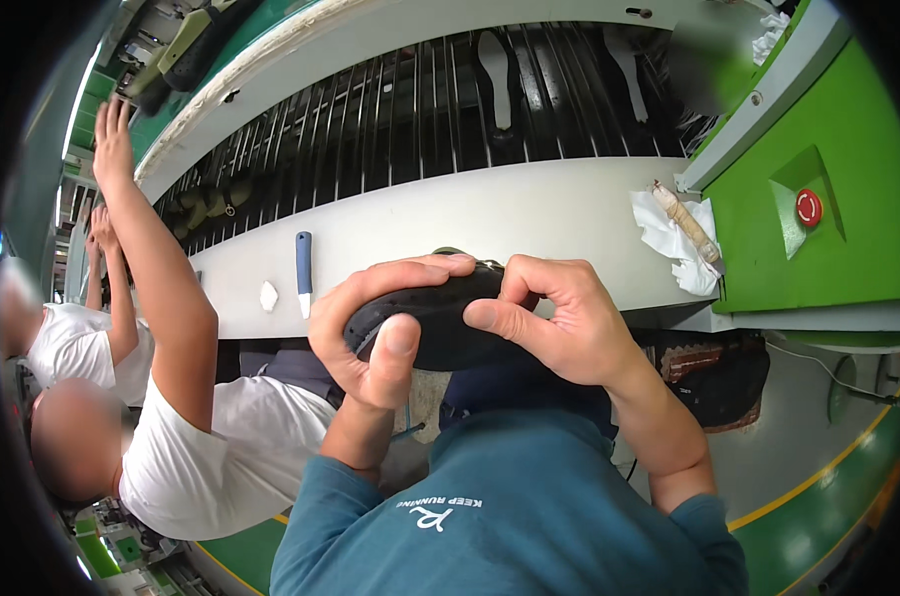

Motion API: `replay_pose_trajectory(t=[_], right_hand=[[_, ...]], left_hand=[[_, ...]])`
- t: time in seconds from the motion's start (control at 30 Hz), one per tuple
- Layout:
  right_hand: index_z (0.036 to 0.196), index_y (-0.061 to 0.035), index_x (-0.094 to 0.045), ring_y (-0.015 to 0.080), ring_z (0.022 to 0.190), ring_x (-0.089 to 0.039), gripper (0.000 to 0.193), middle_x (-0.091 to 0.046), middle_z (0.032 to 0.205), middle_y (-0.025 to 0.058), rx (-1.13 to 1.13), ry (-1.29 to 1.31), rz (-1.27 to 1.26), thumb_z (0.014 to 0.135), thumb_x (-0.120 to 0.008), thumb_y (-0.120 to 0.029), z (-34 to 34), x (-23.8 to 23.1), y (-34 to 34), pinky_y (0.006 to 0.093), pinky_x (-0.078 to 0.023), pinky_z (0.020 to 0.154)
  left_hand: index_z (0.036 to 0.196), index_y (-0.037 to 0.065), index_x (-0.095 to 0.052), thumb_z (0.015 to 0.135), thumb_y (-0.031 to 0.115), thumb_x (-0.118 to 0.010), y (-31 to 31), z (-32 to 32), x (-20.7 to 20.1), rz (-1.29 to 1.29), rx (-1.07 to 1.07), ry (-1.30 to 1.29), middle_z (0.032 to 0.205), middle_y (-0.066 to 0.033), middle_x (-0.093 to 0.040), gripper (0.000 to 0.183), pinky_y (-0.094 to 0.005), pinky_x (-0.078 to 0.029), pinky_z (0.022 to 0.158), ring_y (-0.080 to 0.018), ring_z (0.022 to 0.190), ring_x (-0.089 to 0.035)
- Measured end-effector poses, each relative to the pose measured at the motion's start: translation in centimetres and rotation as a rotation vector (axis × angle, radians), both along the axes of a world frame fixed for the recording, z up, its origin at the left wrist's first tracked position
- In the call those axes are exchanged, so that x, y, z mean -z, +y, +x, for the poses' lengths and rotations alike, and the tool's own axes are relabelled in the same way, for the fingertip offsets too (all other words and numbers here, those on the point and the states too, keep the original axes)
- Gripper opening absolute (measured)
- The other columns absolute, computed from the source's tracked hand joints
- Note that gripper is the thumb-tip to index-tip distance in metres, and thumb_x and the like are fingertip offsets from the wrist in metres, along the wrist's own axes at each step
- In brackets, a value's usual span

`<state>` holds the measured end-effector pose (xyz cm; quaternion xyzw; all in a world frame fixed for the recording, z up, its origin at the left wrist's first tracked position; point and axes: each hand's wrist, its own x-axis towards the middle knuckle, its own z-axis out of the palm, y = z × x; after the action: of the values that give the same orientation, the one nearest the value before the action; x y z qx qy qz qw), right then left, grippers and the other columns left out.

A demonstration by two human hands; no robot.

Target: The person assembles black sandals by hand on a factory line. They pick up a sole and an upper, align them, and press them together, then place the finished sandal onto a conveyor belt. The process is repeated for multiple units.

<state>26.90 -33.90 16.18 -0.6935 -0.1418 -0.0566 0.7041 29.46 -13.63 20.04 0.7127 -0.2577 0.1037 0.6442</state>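
Note:
Between my two hands is a shoe point(436, 323), tipped so that its black sole faces up toward me. A bit of olive and a small shiny piece show at its far edge. My left hand point(369, 323) wraps round one end, with the thumb on the near side and the fingers over the far side. At the other end, my right hand point(559, 316) pinches the shoe, its thumb pressed on the black sole and its fingers curled behind. The rest of the upper is hidden. A blue-handled knife point(303, 266) lies on the white bench ledge, beyond my left hand.
Behind the white ledge point(390, 214) runs a conveyor of metal rods point(410, 109) carrying pale sole-shaped pieces point(494, 74) and an olive strapped shoe point(210, 209). A wrapped stick point(686, 221) on white paper and a green machine with a red button point(809, 208) stand right. Co-workers sit left, one arm point(162, 248) reaching out.

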Motion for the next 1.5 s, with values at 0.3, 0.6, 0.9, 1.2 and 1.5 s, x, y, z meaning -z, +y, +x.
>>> replay_pose_trajectory(t=[0.3, 0.6, 0.9, 1.2, 1.5], right_hand=[[0.079, -0.0041, -0.065, 0.0081, 0.061, -0.053, 0.041, -0.063, 0.064, 0.001, 0.032, 0.023, 0.029, 0.1, -0.088, -0.031, 0.2, 0.2, 0.0, 0.0303, -0.044, 0.058], [0.083, -0.0053, -0.065, 0.0046, 0.069, -0.055, 0.034, -0.065, 0.072, -0.0024, 0.03, 0.043, 0.037, 0.102, -0.087, -0.024, 0.1, -0.1, 0.2, 0.0259, -0.044, 0.063], [0.112, -0.0009, -0.075, 0.0144, 0.089, -0.078, 0.02, -0.078, 0.102, 0.0081, -0.164, 0.214, 0.023, 0.097, -0.086, -0.004, 0.6, 4.6, -2.0, 0.0279, -0.063, 0.077], [0.152, -0.0018, -0.054, 0.0149, 0.092, -0.073, 0.065, -0.071, 0.117, 0.0067, 0.052, 0.427, 0.566, 0.097, -0.086, -0.012, 1.1, 4.7, -5.3, 0.0298, -0.063, 0.076], [0.114, -0.0055, -0.065, 0.0083, 0.078, -0.063, 0.049, -0.065, 0.091, 0.0018, 0.43, -0.19, -0.323, 0.083, -0.099, -0.024, 3.3, -1.5, -2.4, 0.0248, -0.051, 0.068]], left_hand=[[0.122, -0.013, -0.071, 0.108, 0.071, -0.051, 0.0, 0.7, -0.1, -0.018, 0.026, 0.085, 0.116, -0.033, -0.079, 0.087, -0.0492, -0.066, 0.096, -0.0398, 0.106, -0.081], [0.127, -0.013, -0.072, 0.084, 0.024, -0.095, 0.7, 2.4, 0.6, -0.039, 0.137, -0.043, 0.117, -0.0283, -0.081, 0.061, -0.0458, -0.065, 0.101, -0.0367, 0.111, -0.081], [0.117, -0.011, -0.072, 0.103, 0.024, -0.068, 2.4, 3.4, 2.1, -0.269, -0.136, 0.091, 0.11, -0.03, -0.079, 0.039, -0.0462, -0.064, 0.098, -0.0374, 0.104, -0.08], [0.152, -0.009, -0.053, 0.12, 0.03, -0.048, 2.5, -6.1, 15.1, 0.054, -0.401, 0.35, 0.147, -0.0244, -0.065, 0.05, -0.0479, -0.05, 0.122, -0.0339, 0.137, -0.065], [0.165, 0.003, -0.041, 0.106, 0.031, -0.076, -4.3, 9.2, 15.3, -0.389, -0.241, 0.415, 0.143, -0.0147, -0.056, 0.074, -0.0352, -0.044, 0.114, -0.0212, 0.127, -0.056]])
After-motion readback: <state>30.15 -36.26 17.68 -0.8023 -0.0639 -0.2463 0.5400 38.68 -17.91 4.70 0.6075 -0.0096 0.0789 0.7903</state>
